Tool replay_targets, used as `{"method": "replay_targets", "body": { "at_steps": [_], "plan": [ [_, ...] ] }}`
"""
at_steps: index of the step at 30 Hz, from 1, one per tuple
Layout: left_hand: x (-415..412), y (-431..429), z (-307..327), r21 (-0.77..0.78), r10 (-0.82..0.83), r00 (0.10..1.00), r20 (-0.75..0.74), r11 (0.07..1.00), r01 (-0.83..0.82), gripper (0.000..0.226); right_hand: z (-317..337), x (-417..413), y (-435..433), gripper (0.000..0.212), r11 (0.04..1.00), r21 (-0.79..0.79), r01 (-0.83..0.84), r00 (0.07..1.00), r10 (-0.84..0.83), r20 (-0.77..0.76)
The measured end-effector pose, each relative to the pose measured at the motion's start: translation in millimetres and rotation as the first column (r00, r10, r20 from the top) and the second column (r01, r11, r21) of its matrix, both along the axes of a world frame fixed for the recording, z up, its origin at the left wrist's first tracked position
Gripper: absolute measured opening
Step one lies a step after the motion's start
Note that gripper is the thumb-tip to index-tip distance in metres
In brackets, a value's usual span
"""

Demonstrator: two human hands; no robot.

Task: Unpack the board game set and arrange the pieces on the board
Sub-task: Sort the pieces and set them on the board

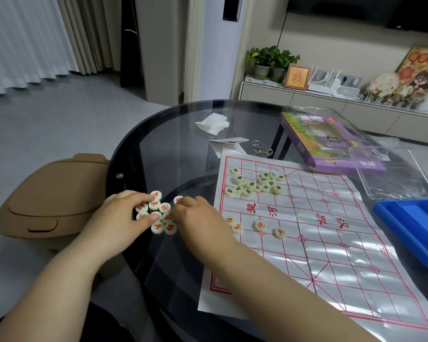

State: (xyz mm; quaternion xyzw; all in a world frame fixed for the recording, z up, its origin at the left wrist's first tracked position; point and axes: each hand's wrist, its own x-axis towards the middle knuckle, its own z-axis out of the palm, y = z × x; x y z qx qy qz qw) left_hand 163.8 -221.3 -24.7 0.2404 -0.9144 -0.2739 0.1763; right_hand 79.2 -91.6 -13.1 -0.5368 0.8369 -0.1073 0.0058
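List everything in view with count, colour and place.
table: one, dark glass, round
board: one, white with red grid, table's right side
red-lettered pieces: about ten, cream, clustered on glass left of board; four more on board
dark-lettered pieces: about fourteen, cream, board's far-left corner
box: one, purple, behind board
clear lid: one, transparent, right of box
tray: one, blue, right edge
tissue: one, white, table's far side
leaflet: one, white, beyond board
wire puzzle: one, metal, beside leaflet
bin: one, tan, floor left
left hand: one, touching red-lettered cluster
right hand: one, at cluster's right side
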Motion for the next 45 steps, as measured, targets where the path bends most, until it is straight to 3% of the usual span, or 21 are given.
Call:
{"method": "replay_targets", "body": {
  "at_steps": [5,10,13,22,28,32,37,45],
  "plan": [
    [0.5,-0.8,-1.7,-0.012,-0.02,1.0,-0.002,1.0,0.02,0.039,-6.0,-1.8,7.1,0.029,1.0,-0.004,-0.023,0.998,0.023,-0.055],
    [0.0,-1.5,-3.9,-0.03,-0.031,1.0,-0.005,0.999,0.031,0.037,-6.3,0.6,8.2,0.017,0.989,-0.147,0.001,0.998,-0.011,-0.067],
    [0.2,-1.5,-3.5,-0.03,-0.038,0.999,-0.014,0.999,0.038,0.038,-6.9,2.8,7.2,0.025,0.996,-0.077,-0.037,0.999,0.034,-0.04],
    [17.3,-6.6,-0.4,0.076,-0.193,0.981,0.004,0.979,0.192,0.039,11.1,-6.7,11.8,0.032,0.999,-0.043,0.001,0.971,0.009,0.237],
    [25.9,-10.7,0.7,0.075,-0.272,0.961,0.043,0.961,0.268,0.048,11.2,-7.9,15.1,0.029,0.996,-0.072,0.057,0.946,-0.031,0.321],
    [22.5,-12.7,-2.0,0.061,-0.245,0.969,0.02,0.968,0.244,0.046,9.9,-13.2,14.7,0.041,0.997,-0.057,0.045,0.956,-0.026,0.293],
    [16.7,-12.8,-5.0,0.004,-0.183,0.982,0.038,0.983,0.183,0.033,7.8,-16.7,7.1,0.039,1.0,0.008,-0.007,0.981,0.005,0.192],
    [16.2,-3.7,3.2,-0.04,-0.118,0.993,-0.003,0.992,0.118,0.033,8.0,-19.8,10.6,0.034,1.0,-0.009,0.018,0.991,-0.017,0.13]
  ]
}}
